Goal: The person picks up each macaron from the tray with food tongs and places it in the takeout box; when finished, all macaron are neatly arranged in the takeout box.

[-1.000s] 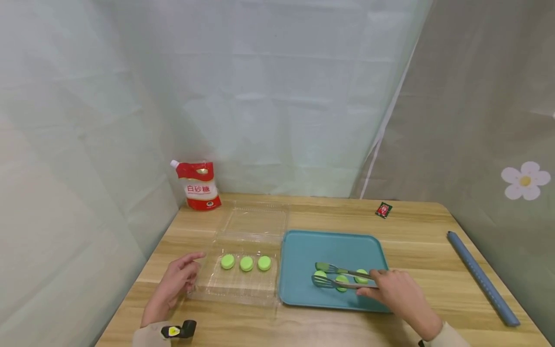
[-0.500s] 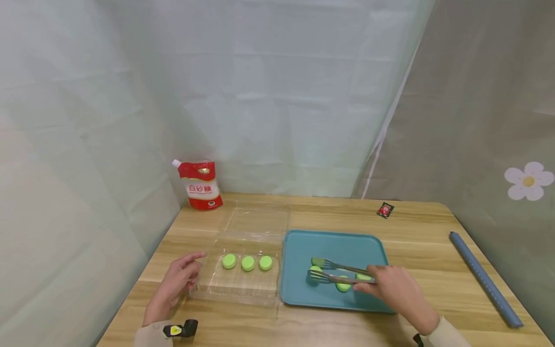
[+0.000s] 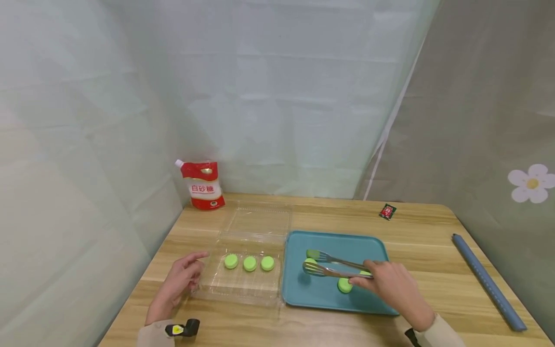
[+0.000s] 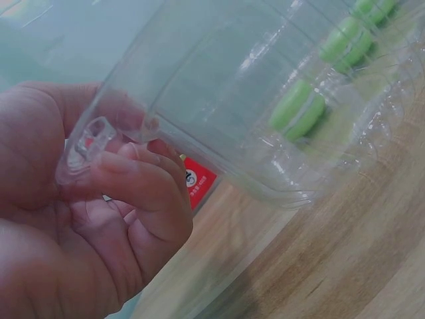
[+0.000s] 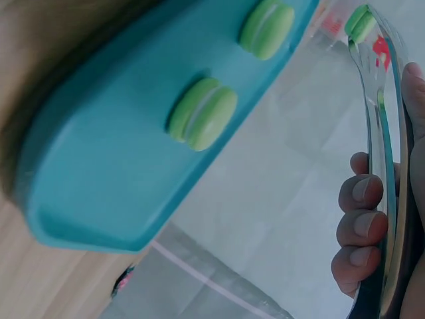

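Observation:
My right hand [image 3: 392, 285] grips a pair of metal tongs [image 3: 334, 273]. Between the slotted tips they pinch a green macaron [image 5: 360, 24], raised over the left part of the blue tray [image 3: 336, 308]. Two more macarons lie on that tray, one [image 5: 203, 114] partly below the tongs in the head view, the other beside the fingers. To the left, an open clear plastic box [image 3: 236, 295] holds a row of three green macarons [image 3: 249, 263]. My left hand [image 3: 178, 279] pinches the box's left edge between thumb and curled fingers [image 4: 136, 179].
A red and white sugar pouch [image 3: 204, 188] stands at the back left. The box's lid [image 3: 260, 220] lies folded back behind it. A small dark sachet [image 3: 387, 211] is at the back right, and a long blue-grey bar [image 3: 487, 282] lies along the right side.
The tongs have closed on the leftmost macaron and lifted it up and left from the tray. The left hand stays at the box edge.

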The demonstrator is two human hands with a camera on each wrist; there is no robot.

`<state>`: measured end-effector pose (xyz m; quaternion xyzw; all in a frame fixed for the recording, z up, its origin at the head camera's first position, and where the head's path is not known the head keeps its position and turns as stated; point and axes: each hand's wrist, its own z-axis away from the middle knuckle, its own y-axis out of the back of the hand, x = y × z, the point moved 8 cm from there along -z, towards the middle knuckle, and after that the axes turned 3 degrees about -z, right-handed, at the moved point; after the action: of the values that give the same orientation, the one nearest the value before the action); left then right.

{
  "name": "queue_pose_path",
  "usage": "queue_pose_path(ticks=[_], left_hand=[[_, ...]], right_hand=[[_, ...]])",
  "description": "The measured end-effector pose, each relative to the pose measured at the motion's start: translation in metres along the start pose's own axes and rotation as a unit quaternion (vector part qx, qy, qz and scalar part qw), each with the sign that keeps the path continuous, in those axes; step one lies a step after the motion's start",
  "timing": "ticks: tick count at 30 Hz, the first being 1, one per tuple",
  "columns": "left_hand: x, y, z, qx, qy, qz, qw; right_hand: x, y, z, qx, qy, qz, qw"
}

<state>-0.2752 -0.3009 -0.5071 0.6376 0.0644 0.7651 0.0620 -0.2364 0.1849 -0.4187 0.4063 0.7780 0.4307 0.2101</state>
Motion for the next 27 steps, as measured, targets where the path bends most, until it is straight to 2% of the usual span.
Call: queue_pose_path(ticks=[11, 21, 27], left_hand=[[0.002, 0.0, 0.002, 0.002, -0.008, 0.0, 1.0], [0.001, 0.001, 0.002, 0.003, -0.013, -0.005, 0.9999], [0.001, 0.0, 0.002, -0.006, -0.018, 0.011, 0.9998]], right_hand=[[-0.013, 0.007, -0.015, 0.026, 0.009, 0.002, 0.9996], [-0.024, 0.003, -0.025, 0.035, 0.013, -0.021, 0.9991], [-0.033, 0.003, -0.035, 0.038, 0.015, -0.034, 0.9986]])
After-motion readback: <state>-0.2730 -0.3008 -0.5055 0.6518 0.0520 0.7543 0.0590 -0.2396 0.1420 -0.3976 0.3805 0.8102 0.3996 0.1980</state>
